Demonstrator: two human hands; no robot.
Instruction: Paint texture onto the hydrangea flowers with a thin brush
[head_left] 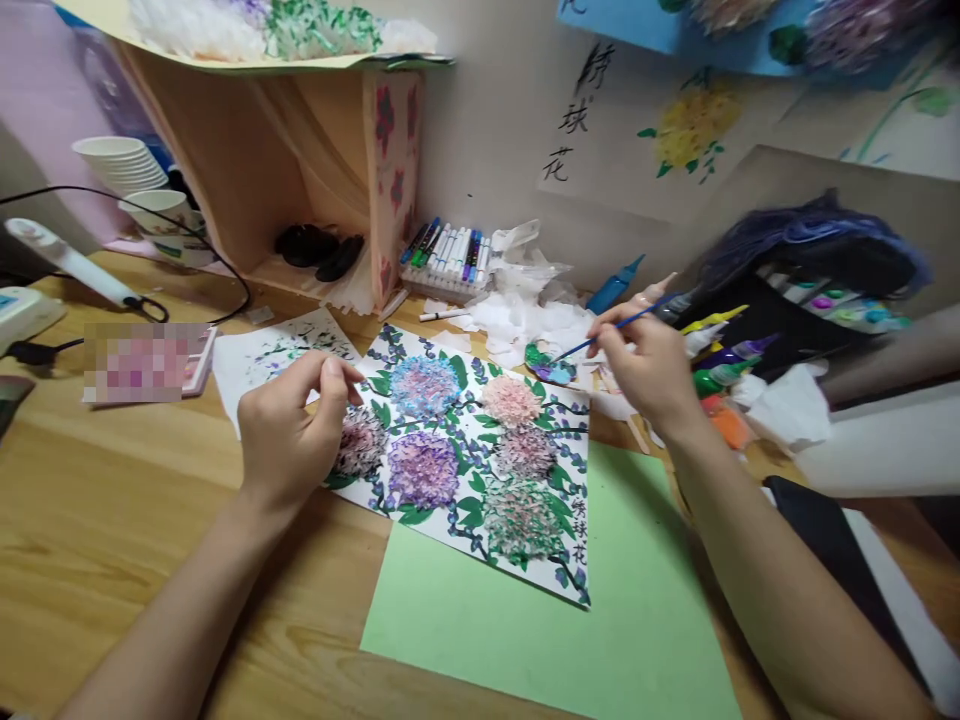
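A thin blue paintbrush [611, 330] is pinched in my right hand [646, 365]. Its tip touches a small paint-covered palette [551, 365] with green, purple and blue patches. My left hand [296, 425] is closed, thumb against the curled fingers, with nothing showing in it. It rests over the left edge of a white sheet painted with flowers [472, 425]. Fluffy blue, purple, pink and green blossoms stand out on that sheet among green leaves and dark stems, with Chinese characters at its lower right. Part of one dark pink blossom is hidden behind my left hand.
Beneath the painting lies a green sheet [517, 640]. A paint-marked paper [281, 345] is at left. Behind are markers [450, 255], crumpled tissues [517, 315], an open box [300, 150] and paper cups [124, 165]. Paint bottles [724, 345] and a black bag [810, 270] stand right.
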